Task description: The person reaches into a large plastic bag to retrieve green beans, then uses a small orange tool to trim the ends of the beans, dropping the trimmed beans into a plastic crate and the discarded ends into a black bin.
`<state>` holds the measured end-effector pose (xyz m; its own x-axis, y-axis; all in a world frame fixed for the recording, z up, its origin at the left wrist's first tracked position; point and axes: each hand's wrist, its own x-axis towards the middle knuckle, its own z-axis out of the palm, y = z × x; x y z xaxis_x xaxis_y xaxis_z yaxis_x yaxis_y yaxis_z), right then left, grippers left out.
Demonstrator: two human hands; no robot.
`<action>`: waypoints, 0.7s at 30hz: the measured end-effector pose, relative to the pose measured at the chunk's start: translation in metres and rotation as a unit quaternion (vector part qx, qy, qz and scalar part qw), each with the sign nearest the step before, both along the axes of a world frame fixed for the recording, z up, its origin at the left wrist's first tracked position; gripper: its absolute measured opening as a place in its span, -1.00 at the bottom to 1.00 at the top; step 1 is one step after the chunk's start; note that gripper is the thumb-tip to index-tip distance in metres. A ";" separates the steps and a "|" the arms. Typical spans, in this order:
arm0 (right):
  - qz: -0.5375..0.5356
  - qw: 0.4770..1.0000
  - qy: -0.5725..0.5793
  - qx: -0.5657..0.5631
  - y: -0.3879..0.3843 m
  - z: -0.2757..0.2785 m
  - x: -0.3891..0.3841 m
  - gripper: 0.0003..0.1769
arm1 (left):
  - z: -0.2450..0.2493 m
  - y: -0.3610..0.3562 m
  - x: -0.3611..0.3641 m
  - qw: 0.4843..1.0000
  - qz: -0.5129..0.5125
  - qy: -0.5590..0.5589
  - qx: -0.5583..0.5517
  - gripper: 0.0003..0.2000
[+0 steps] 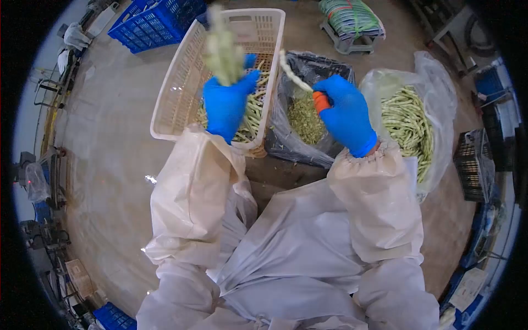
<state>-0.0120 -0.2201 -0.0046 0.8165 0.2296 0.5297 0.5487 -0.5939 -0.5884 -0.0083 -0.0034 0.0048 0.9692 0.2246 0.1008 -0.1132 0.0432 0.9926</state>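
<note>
My left hand [226,110], in a blue glove, is closed around a bunch of pale green beans [224,58], blurred by motion, over the cream plastic crate [165,113]. More green beans lie in the bottom of that crate. My right hand [346,113], also gloved in blue, is closed over the bag-lined bin [280,104]. A single green bean [294,74] sticks out from its fingertips. Something orange [320,102] shows at those fingers; its kind is not clear. Chopped bean trimmings [306,118] lie in the bin.
On the right, an open clear plastic bag [443,91] holds many green beans [408,124]. A blue crate [157,25] stands at the back left, and a bundled sack [352,19] rests on a small stool behind. A black crate [472,165] stands at the far right.
</note>
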 end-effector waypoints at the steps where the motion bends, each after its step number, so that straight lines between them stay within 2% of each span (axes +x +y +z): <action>1: 0.011 1.000 -0.007 -0.011 0.003 0.000 -0.001 -0.88 | 0.001 -0.006 -0.003 0.995 -0.047 -0.015 0.086 -0.73; 2: 0.023 0.999 -0.013 -0.022 0.006 -0.001 -0.003 -0.87 | -0.017 -0.014 -0.001 0.987 -0.070 -0.068 0.128 -0.76; 5: 0.034 0.999 -0.018 -0.018 0.012 -0.001 -0.010 -0.85 | -0.023 -0.030 -0.010 0.950 -0.141 -0.076 0.268 -0.78; 6: 0.044 0.999 0.004 -0.007 0.012 -0.002 -0.011 -0.85 | -0.019 -0.031 -0.015 0.936 -0.128 -0.078 0.320 -0.76; 9: 0.065 0.997 0.037 0.016 0.013 -0.003 -0.013 -0.83 | -0.021 -0.029 -0.013 0.951 -0.138 -0.011 0.277 -0.72; 12: 0.067 0.998 0.022 0.003 0.016 0.005 -0.011 -0.81 | -0.026 -0.028 -0.010 0.969 -0.119 -0.033 0.213 -0.75; 15: 0.051 0.998 0.004 -0.024 0.017 0.006 -0.012 -0.80 | -0.022 -0.029 -0.011 0.967 -0.117 -0.012 0.226 -0.73; 17: 0.029 0.998 -0.034 -0.038 0.020 0.001 -0.013 -0.80 | -0.015 -0.034 -0.017 0.979 -0.117 -0.024 0.164 -0.72; 18: 0.026 0.996 0.069 0.043 0.019 0.002 -0.013 -0.81 | -0.012 -0.036 -0.019 0.984 -0.116 -0.030 0.133 -0.72; 20: 0.020 0.942 0.268 0.203 0.019 0.006 -0.011 -0.82 | -0.007 -0.035 -0.018 0.987 -0.139 -0.008 0.082 -0.73; 21: 0.042 0.916 0.308 0.253 0.016 0.010 -0.011 -0.82 | -0.005 -0.034 -0.018 0.987 -0.150 0.003 0.057 -0.73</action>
